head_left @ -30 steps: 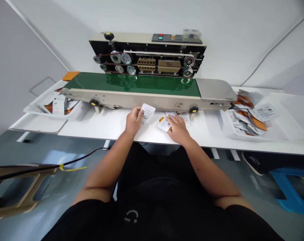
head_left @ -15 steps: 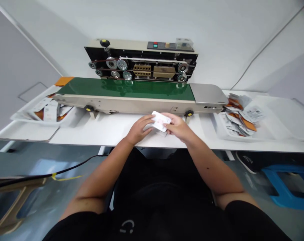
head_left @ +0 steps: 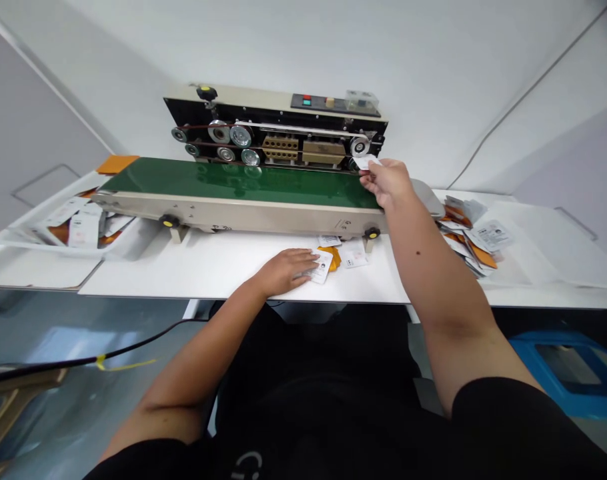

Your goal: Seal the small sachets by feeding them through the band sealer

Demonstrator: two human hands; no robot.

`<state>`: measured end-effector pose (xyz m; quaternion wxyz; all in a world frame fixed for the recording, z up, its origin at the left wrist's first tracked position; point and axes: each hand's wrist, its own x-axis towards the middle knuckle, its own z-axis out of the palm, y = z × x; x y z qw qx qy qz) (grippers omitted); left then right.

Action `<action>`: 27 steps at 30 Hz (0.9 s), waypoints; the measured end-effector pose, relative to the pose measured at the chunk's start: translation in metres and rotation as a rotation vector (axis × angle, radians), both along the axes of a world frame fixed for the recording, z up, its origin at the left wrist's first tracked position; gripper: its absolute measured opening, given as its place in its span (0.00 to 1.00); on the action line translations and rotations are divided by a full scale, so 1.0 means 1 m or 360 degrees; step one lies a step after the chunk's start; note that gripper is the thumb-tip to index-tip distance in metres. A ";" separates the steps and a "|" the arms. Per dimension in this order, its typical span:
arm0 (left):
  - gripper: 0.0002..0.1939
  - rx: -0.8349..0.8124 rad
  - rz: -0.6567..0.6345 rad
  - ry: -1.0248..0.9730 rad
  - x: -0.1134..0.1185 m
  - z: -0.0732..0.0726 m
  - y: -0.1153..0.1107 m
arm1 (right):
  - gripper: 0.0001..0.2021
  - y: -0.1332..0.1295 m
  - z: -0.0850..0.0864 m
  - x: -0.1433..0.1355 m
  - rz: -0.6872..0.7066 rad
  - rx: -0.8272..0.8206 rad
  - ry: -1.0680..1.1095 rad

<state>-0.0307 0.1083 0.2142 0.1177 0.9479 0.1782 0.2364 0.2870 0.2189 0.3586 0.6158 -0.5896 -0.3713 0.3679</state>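
Observation:
My right hand [head_left: 387, 181] pinches a small white packet [head_left: 366, 162] by its edge at the right end of the sealing machine [head_left: 278, 137], beside the lower right roller and above the green belt [head_left: 233, 183]. My left hand [head_left: 287, 272] lies on the white table with its fingers spread over a white printed packet [head_left: 322, 265]. Right of it are an orange packet [head_left: 334, 257] and another white packet [head_left: 354, 255]. One more printed packet [head_left: 329, 240] is near the foot of the conveyor.
A white bin [head_left: 126, 248] with white and orange packets stands at the left. More packets [head_left: 471, 237] are heaped in a clear tray [head_left: 543, 283] at the right. A blue stool [head_left: 528, 347] and a black cable [head_left: 148, 333] are below table height.
My right hand has moved up and right to the machine with a packet. My left hand has come down onto the packets on the table. The view has shifted slightly.

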 end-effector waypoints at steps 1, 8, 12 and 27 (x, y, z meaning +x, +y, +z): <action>0.18 0.0010 0.0021 -0.0022 0.000 0.000 0.000 | 0.09 0.002 -0.001 -0.002 0.0049 -0.0031 -0.0092; 0.33 0.0008 -0.0126 -0.0014 0.000 0.002 -0.001 | 0.20 -0.074 -0.033 -0.015 -0.0162 0.0681 -0.1115; 0.22 0.0058 -0.0050 -0.0070 0.002 -0.001 -0.004 | 0.16 -0.156 -0.087 -0.059 0.0123 0.0596 -0.1122; 0.18 -0.0839 0.1021 -0.1042 -0.011 0.006 0.001 | 0.23 -0.190 -0.159 -0.082 0.0352 0.0074 -0.0334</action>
